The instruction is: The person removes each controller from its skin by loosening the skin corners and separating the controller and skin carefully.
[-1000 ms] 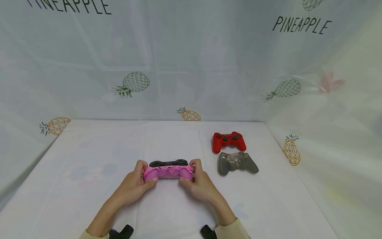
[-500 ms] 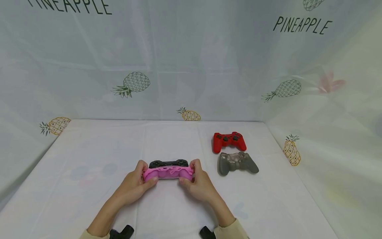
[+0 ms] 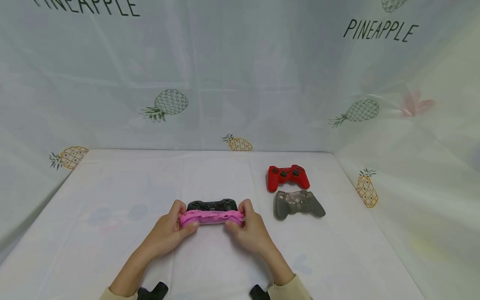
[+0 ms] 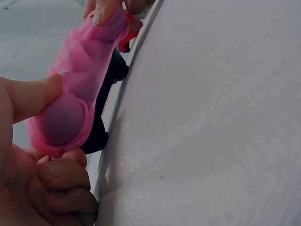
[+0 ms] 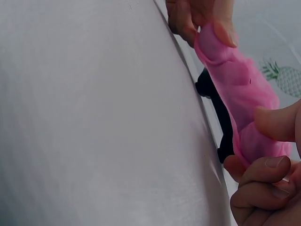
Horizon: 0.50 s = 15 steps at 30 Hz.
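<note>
A black game controller [image 3: 211, 205] sits partly inside a pink, stretchy controller cover [image 3: 211, 216] in the middle of the head view. My left hand [image 3: 168, 233] grips the cover's left end, thumb on the near side and fingers curled at the edge. At the other end, my right hand [image 3: 249, 231] pinches it in the same way. Both wrist views show the pink skin [image 4: 87, 77] wrinkled between the two rounded grips, with the thumbs pressing on it. The controller's black underside parts [image 5: 221, 110] stick out on the side toward the table. The grips are hidden inside the cover.
On the white-covered table [image 3: 112, 250], a red game controller [image 3: 288, 177] lies to the right, at the back. Just in front of it is a smoky grey controller-shaped piece [image 3: 298, 204] with a glossy middle. A pineapple-print curtain [image 3: 240, 83] hangs behind and along the sides.
The pink cover's near face has tilted and looks narrower, its far edge drawn slightly toward me. A little more of the black controller shows. Both hands stay in nearly the same place.
</note>
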Motion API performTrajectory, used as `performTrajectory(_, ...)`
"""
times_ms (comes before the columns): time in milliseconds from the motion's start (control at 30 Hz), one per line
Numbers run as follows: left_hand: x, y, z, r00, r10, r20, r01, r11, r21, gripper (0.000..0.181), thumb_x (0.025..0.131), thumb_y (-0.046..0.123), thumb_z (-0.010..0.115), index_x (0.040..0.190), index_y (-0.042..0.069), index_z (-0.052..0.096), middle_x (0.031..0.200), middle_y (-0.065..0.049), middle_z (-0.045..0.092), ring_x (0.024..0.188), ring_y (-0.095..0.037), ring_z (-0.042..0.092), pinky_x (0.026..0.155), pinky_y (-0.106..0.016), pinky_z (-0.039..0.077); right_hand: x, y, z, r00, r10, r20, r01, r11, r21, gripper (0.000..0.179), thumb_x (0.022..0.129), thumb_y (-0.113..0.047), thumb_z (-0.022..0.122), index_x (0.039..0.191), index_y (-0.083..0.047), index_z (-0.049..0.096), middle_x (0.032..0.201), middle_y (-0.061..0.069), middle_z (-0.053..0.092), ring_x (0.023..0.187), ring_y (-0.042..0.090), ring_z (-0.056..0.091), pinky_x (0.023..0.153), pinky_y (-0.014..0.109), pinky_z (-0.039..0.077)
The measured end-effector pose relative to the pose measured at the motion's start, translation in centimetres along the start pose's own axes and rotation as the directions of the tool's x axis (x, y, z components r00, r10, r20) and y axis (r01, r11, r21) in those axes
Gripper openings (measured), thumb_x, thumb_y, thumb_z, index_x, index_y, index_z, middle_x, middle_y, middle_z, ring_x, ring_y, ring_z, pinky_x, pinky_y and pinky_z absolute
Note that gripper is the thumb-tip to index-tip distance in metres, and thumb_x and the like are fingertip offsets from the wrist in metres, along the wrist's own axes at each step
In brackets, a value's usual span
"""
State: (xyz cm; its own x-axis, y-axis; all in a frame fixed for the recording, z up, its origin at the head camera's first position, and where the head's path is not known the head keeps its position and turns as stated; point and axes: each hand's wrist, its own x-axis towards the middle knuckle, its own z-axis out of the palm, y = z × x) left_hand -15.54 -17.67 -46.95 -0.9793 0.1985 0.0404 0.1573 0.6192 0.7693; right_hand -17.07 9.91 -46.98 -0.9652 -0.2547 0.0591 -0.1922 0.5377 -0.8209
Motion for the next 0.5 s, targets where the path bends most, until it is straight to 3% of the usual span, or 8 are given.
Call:
performTrajectory(267,-0.1,0.05,0.02,1.0,0.001,-0.022,-0.001,1.0,0.007,0.047,0.098,0.042,0.076,0.109,0.015,0.039,0.069,0.005,0.038,0.062,-0.008,0.036,0.058,-0.026,0.031,0.07,-0.22,0.16,1.0,0.01,-0.026,-0.01,1.0,-0.019,0.043,0.094,-0.021,0.081,0.105,-0.013,0.039,0.068,-0.006,0.036,0.059,0.007,0.036,0.054,0.025,0.031)
performTrajectory(500,0.03,0.01,0.06,1.0,-0.02,-0.02,0.02,0.999,0.042,0.054,0.098,0.046,0.075,0.119,0.014,0.037,0.068,0.005,0.041,0.06,-0.008,0.038,0.058,-0.027,0.033,0.01,-0.21,0.41,0.999,0.004,-0.05,-0.005,1.0,-0.03,0.044,0.093,-0.02,0.082,0.104,-0.014,0.04,0.067,-0.006,0.036,0.059,0.006,0.037,0.054,0.024,0.031)
